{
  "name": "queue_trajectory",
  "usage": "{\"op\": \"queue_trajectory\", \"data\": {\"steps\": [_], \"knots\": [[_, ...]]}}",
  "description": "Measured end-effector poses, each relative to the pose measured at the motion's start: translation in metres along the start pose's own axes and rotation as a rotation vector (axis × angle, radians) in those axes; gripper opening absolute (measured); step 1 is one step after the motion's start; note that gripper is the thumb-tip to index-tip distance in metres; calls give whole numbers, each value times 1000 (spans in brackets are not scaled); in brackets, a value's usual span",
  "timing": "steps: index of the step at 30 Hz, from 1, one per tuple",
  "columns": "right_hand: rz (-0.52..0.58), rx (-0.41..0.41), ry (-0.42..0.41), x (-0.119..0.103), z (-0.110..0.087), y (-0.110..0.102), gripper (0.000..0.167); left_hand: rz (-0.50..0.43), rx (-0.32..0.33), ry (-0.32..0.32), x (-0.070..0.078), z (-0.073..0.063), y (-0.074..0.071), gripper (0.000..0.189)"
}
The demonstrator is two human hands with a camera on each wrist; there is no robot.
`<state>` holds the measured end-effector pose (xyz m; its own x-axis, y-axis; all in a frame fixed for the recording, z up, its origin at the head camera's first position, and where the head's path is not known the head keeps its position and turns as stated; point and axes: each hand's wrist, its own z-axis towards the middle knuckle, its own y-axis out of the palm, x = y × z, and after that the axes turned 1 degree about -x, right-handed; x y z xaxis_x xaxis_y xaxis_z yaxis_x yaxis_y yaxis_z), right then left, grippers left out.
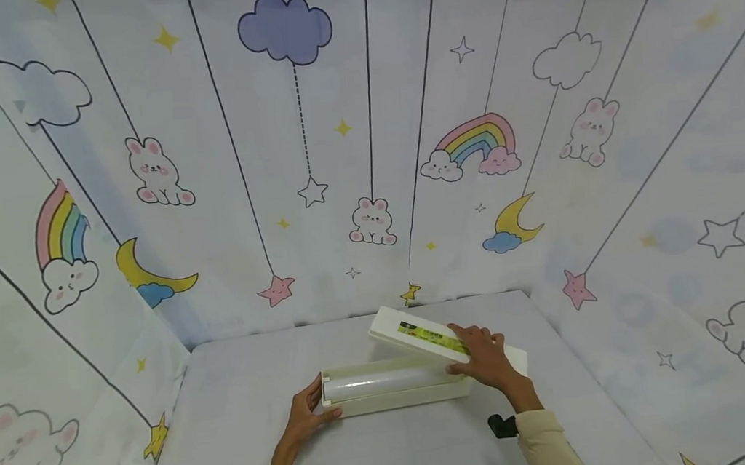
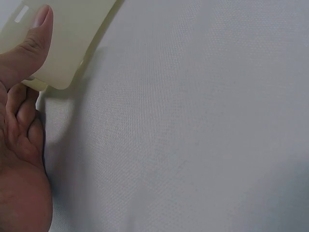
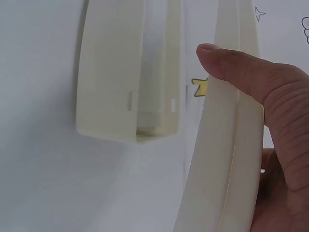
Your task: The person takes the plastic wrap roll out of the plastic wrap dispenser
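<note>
Your left hand (image 1: 304,411) has the left end of the cream box (image 1: 399,403): thumb on the near wall, fingers at the end and far side. That's a grasp. Your right hand (image 1: 487,357) grips the long white lid (image 1: 391,324), thumb on one side, fingers on the other.

Box sits about midway between the left and right edges of the table (image 1: 231,433), long side roughly parallel to the far edge. Its top is uncovered; a shiny, whitish roll (image 1: 384,383) lies lengthwise inside.

Lid is off the box and angled: left end points toward the far edge, right end sits past the box's right end, toward the table's right edge. Your right wrist view shows a gap between the two there; can't tell about contact elsewhere. Green label (image 1: 428,336) on the lid, partly under your fingers.

You've got beige sleeves (image 1: 549,441) and a black piece (image 1: 502,426) at each wrist. Behind the far edge hangs a white curtain (image 1: 234,221) printed with bunnies, clouds, rainbows.
</note>
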<state>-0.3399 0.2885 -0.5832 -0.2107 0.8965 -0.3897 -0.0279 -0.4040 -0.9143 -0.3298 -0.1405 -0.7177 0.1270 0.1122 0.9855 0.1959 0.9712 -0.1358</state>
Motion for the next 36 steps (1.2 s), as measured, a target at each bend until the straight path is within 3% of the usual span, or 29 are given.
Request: {"op": "queue_trajectory", "data": {"steps": [8,18,22,36], "knots": [[10,13,12,2,-7,-7,92,13,-4,38,3,-2,2,102],[18,60,1,10,-11,-9,92,49,-25,216,-8,-2,-3,97],[14,50,19,13,-12,-10,93,-8,-31,153,-12,1,-4,101],[8,84,20,22,-20,-9,92,50,10,54,5,-4,1,98]]}}
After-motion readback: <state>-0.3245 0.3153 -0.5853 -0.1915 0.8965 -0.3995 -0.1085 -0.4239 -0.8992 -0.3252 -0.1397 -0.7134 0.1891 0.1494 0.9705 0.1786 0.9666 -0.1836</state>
